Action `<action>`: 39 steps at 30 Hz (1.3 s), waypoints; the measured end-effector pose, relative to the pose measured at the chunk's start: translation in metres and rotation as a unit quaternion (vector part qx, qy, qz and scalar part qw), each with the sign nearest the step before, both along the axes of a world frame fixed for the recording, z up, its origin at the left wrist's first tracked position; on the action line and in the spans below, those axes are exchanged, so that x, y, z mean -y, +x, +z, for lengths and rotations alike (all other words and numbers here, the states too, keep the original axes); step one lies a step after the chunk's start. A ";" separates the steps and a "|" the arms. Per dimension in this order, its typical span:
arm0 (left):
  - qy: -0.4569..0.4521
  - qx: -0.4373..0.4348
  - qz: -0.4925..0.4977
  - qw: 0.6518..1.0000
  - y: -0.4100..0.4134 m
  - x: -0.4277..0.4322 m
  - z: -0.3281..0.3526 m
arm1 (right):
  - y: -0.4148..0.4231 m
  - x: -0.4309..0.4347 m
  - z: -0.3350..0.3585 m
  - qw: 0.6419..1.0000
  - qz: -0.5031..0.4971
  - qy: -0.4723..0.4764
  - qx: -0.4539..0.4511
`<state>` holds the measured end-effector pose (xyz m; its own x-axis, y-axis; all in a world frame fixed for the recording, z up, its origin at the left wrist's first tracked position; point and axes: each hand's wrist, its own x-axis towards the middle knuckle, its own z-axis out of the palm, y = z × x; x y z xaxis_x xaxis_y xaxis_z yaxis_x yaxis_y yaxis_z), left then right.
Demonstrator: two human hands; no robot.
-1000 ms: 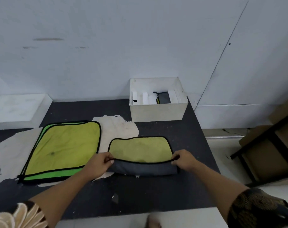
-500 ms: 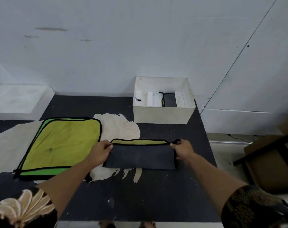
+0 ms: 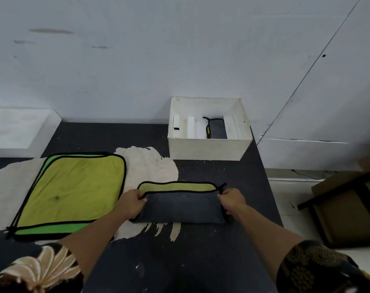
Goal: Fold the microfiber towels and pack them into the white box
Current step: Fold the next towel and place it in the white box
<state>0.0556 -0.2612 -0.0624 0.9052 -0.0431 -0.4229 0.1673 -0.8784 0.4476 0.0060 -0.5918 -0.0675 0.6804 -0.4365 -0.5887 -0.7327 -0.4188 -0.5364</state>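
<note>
I log left hand and right hand, each pinching one end of grey towel, half-folded on table before white box. Yellow strip uncovered at far hem. Risk: uneven release, layers slide, bundle too wide for box slot.

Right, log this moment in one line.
left hand grips half-folded towel | right hand grips it | white box holds packed towel
</note>
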 end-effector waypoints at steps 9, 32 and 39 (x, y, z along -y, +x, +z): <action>-0.115 0.038 0.106 0.987 0.019 -0.005 -0.002 | 0.020 0.001 -0.003 0.998 -0.021 -0.027 0.061; 0.054 -0.067 -0.062 0.994 0.003 -0.017 0.000 | -0.020 -0.004 0.005 0.994 0.062 -0.082 0.025; 0.100 -0.056 -0.081 0.990 -0.007 -0.017 0.007 | -0.030 0.000 0.013 0.992 0.067 -0.108 0.022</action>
